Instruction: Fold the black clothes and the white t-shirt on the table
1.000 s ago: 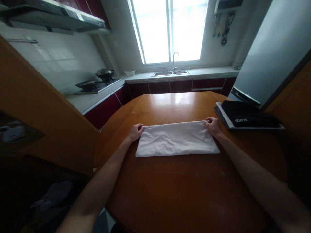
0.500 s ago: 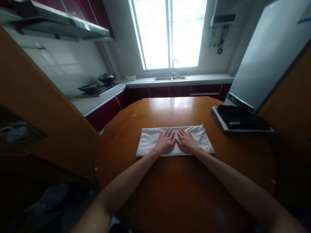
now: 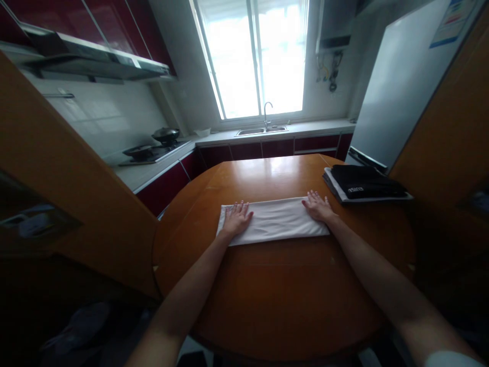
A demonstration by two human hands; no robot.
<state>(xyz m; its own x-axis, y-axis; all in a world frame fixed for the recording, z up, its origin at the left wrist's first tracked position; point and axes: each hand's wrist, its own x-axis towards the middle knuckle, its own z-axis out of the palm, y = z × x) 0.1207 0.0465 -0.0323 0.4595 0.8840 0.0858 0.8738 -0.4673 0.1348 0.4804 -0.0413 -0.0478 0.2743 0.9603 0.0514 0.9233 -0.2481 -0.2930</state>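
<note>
A white cloth [image 3: 277, 220], folded into a long flat rectangle, lies across the wooden table [image 3: 275, 285] in front of me. It may be a garment, but its kind does not show. On its left end rests my left hand [image 3: 236, 219], palm down with fingers spread. My right hand [image 3: 318, 206] lies flat over the right end, its fingers also apart and reaching to the far edge. Slight wrinkles run along the cloth between the hands.
At the table's right side sits a stack of folded clothes [image 3: 364, 182], black on top with pale lettering. Beyond the table are a sink [image 3: 262, 131], a stove with pans [image 3: 153, 153] and a fridge [image 3: 401, 86].
My hands have slid apart from the middle of the white cloth, the left one to its left end and the right one to its right end. The view has shifted slightly.
</note>
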